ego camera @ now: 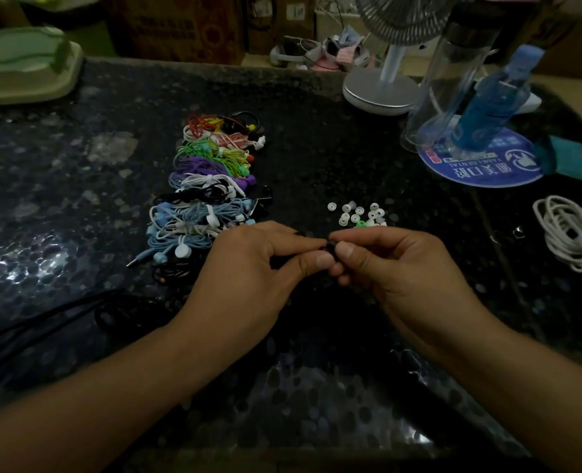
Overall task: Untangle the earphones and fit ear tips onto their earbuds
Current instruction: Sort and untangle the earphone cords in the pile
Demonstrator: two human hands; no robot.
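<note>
Pinching black earbud (330, 249) between hands (320, 264)

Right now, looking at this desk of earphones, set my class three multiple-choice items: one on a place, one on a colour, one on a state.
1. Where do the loose ear tips lie?
A. right of the earphone pile
B. left of the pile
C. on the fan base

2. What colour is the coiled cable at the table's right edge?
A. red
B. white
C. purple

3. What are the two hands doing?
A. lying flat on the table
B. one lifts the bottle
C. both pinch one small dark piece

Answers:
1 A, the tips sit between the pile and the blue round mat.
2 B, its loops are white.
3 C, the left hand and right hand meet fingertip to fingertip on it.
</note>
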